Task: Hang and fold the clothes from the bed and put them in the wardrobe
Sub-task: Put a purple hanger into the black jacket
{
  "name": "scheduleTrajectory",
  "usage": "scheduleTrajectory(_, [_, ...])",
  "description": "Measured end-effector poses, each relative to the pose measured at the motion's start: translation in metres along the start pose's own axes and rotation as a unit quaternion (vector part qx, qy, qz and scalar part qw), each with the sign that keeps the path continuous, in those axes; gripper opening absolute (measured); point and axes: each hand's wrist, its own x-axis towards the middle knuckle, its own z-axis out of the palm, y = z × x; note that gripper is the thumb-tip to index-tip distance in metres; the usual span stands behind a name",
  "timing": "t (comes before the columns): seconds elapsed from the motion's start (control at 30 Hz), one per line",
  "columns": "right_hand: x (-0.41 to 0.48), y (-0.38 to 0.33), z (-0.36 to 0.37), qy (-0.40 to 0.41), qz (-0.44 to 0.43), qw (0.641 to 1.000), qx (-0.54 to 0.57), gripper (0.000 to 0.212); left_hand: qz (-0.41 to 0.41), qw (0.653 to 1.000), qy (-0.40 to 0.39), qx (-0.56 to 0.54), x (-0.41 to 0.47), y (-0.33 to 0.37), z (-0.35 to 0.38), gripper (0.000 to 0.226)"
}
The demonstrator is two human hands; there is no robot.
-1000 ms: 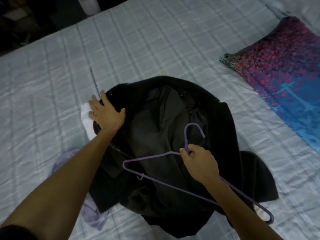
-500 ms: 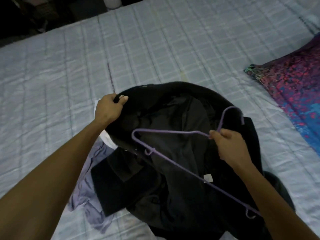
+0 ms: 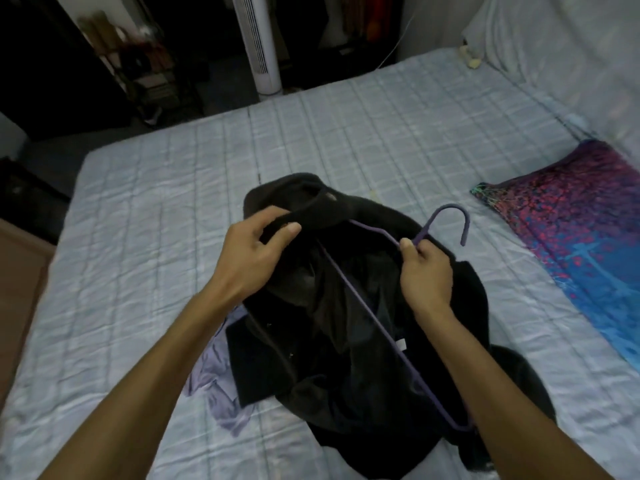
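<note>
Compared with a moment ago, the hanger's (image 3: 367, 306) far tip now sits under the raised collar (image 3: 311, 211) of the black jacket (image 3: 329, 358) on the bed (image 3: 156, 220) — the left hand (image 3: 254, 252) pinches that collar open, the right hand (image 3: 426, 275) grips the hanger's neck, likely to steer it in.

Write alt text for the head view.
A person's left hand grips the collar of a black coat lying on a pale quilted bed, while the right hand holds a purple hanger by its neck over the coat. A lilac garment lies partly under it.
</note>
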Motion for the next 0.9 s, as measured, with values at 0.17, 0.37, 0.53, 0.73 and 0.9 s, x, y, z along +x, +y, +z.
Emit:
scheduleTrajectory(0.17, [-0.061,-0.052,0.011,-0.034,-0.073,0.995,0.054,0.020,0.059,0.980,-0.189,0.019,-0.070,0.084,-0.013,0.007])
scheduleTrajectory(0.37, [-0.118,-0.091,-0.017,-0.010,-0.179,0.974,0.140,0.024,0.058,0.966,-0.125,0.219,-0.090,0.108,-0.073,0.037])
scheduleTrajectory(0.53, [-0.148,-0.122,-0.039,-0.003,-0.273,0.952,0.137,0.019,0.117,0.872,-0.092,0.466,-0.070,0.135,-0.078,0.089])
scheduleTrajectory(0.73, [-0.171,-0.124,-0.063,-0.039,-0.378,0.922,0.081,0.023,0.087,0.915,-0.083,0.386,-0.090,0.149,-0.082,0.038])
scheduleTrajectory(0.9, [-0.165,-0.121,-0.092,-0.129,-0.389,0.905,0.116,0.025,0.075,0.930,-0.097,0.347,-0.112,0.151,-0.081,0.026])
